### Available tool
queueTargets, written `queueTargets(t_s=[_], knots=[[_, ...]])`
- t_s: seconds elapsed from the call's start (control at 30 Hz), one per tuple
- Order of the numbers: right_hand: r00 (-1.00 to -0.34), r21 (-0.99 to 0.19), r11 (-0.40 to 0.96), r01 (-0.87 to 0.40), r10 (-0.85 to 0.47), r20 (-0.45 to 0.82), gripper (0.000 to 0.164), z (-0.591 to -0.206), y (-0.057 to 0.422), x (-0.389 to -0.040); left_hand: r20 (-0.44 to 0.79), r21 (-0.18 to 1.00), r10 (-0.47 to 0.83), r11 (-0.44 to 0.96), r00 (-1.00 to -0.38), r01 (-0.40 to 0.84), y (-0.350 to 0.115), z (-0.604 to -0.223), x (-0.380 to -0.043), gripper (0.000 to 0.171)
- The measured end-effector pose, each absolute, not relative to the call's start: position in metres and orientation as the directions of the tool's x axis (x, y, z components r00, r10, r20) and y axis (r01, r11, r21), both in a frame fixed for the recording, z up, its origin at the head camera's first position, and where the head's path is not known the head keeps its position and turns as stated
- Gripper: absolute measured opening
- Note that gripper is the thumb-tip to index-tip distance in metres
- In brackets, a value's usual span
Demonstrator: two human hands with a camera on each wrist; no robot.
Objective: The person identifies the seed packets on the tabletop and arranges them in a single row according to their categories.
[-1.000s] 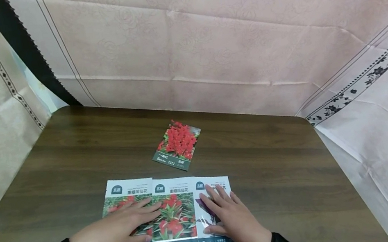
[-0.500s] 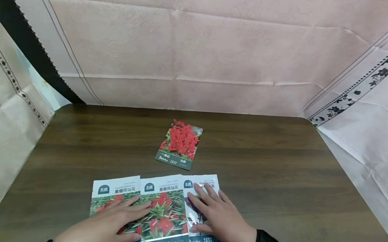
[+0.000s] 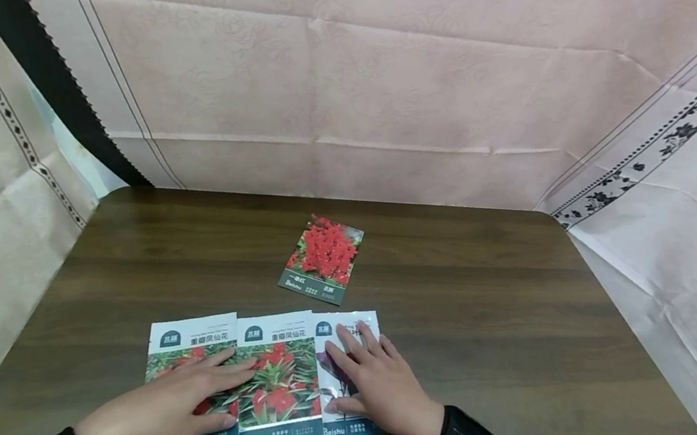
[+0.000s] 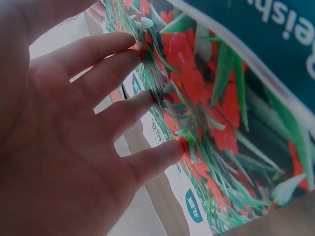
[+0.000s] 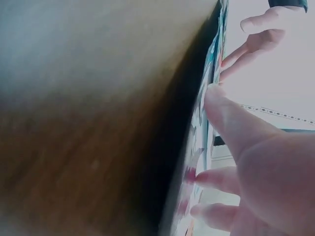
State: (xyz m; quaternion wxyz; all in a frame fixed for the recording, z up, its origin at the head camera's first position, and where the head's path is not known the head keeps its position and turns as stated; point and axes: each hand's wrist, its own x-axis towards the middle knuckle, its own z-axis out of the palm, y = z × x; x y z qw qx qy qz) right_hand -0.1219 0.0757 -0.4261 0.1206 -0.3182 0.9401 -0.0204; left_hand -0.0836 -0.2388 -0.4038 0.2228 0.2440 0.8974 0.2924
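While the left packet (image 3: 193, 331), middle packet (image 3: 279, 391) and right packet (image 3: 348, 430) lie side by side on the near part of the bench (image 3: 468, 305), edges meeting, the left hand (image 3: 164, 407) rests across the left one, fingers outstretched and gripping nothing, some reaching onto the red blooms of its neighbour. The right hand (image 3: 388, 394) lies over the right packet, likewise spread and grasping nothing. Beyond the row, apart from the hands, a smaller red-flowered packet (image 3: 322, 260) lies at an angle.
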Motion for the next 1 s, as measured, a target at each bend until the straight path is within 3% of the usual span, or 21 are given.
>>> queueTargets(t_s=[0.47, 0.7, 1.0], knots=[[-0.766, -0.139, 0.796, -0.589, -0.604, -0.219, 0.084, -0.430, 0.086, -0.125, -0.238, 0.626, 0.569, 0.710, -0.787, 0.324, -0.249, -0.405, -0.079, 0.068], [-0.753, -0.170, 0.784, -0.597, -0.621, -0.219, 0.084, -0.428, 0.087, -0.126, -0.182, 0.596, 0.532, 0.729, -0.827, 0.337, -0.253, -0.406, -0.077, 0.068], [-0.752, -0.200, 0.784, -0.587, -0.620, -0.223, 0.084, -0.427, 0.089, -0.127, -0.240, 0.578, 0.521, 0.754, -0.819, 0.311, -0.247, -0.405, -0.071, 0.069]])
